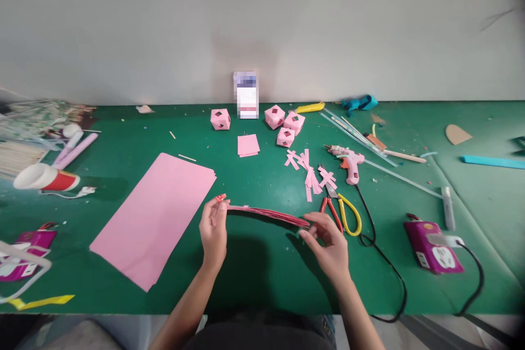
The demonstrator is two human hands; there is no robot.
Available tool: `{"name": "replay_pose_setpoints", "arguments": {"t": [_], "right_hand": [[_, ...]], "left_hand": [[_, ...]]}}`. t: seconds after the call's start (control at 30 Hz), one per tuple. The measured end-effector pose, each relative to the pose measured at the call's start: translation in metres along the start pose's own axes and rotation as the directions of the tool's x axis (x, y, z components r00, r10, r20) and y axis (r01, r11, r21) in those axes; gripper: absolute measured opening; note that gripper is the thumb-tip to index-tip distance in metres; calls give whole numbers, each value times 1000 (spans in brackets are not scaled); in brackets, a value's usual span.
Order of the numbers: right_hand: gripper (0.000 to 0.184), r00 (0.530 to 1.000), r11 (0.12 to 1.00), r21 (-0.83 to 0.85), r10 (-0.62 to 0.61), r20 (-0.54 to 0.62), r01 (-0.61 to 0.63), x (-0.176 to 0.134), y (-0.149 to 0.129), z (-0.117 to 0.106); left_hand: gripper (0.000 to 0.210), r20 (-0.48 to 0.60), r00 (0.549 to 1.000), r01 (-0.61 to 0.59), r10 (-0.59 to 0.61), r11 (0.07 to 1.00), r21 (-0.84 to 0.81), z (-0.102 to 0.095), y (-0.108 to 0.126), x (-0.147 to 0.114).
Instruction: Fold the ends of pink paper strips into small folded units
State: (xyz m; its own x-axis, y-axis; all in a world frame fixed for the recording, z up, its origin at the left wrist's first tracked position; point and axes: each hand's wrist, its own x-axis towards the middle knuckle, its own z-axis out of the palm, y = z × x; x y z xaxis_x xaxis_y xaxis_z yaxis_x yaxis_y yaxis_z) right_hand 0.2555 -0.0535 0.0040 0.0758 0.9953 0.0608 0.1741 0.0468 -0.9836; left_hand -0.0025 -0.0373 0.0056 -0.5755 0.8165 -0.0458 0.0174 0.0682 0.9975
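Between my two hands, a thin stack of pink paper (pixel 270 213) is held edge-on above the green table, bowed slightly. My left hand (pixel 214 227) pinches its left end, and my right hand (pixel 326 238) grips the right end between thumb and fingers. Left of my hands lies a pile of large pink sheets (pixel 153 219). Beyond the held stack are small pink squares (pixel 248 145) and several pink paper cubes with diamond-shaped holes, one cube (pixel 220 119) standing apart. Pink paper strips (pixel 309 172) lie in a loose heap past my right hand.
Right of the strips are a pink glue gun (pixel 348 161), yellow-handled scissors (pixel 348 213) and red-handled pliers (pixel 332 210). A purple power box (pixel 435 246) sits at the right with cords trailing off the edge. A tipped paper cup (pixel 47 176) lies left; a yellow cutter (pixel 310 108) is by the wall.
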Motion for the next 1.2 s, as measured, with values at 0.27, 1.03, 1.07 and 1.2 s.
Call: {"name": "replay_pose_setpoints", "arguments": {"t": [0.27, 1.03, 1.07, 1.2], "right_hand": [[7, 1000, 1000, -11, 0, 10, 0, 5, 5, -6], [12, 1000, 998, -54, 19, -1, -19, 8, 0, -6], [12, 999, 998, -52, 36, -7, -36, 8, 0, -6], [14, 996, 996, -14, 86, -9, -86, 8, -4, -3]], "left_hand": [[26, -5, 1000, 16, -16, 1000, -18, 0, 0, 0], [27, -11, 1000, 15, -16, 1000, -18, -1, 1, 3], [27, -8, 1000, 5, -5, 1000, -5, -1, 0, 3], [26, 15, 998, -65, 64, 996, 63, -2, -3, 4]]}}
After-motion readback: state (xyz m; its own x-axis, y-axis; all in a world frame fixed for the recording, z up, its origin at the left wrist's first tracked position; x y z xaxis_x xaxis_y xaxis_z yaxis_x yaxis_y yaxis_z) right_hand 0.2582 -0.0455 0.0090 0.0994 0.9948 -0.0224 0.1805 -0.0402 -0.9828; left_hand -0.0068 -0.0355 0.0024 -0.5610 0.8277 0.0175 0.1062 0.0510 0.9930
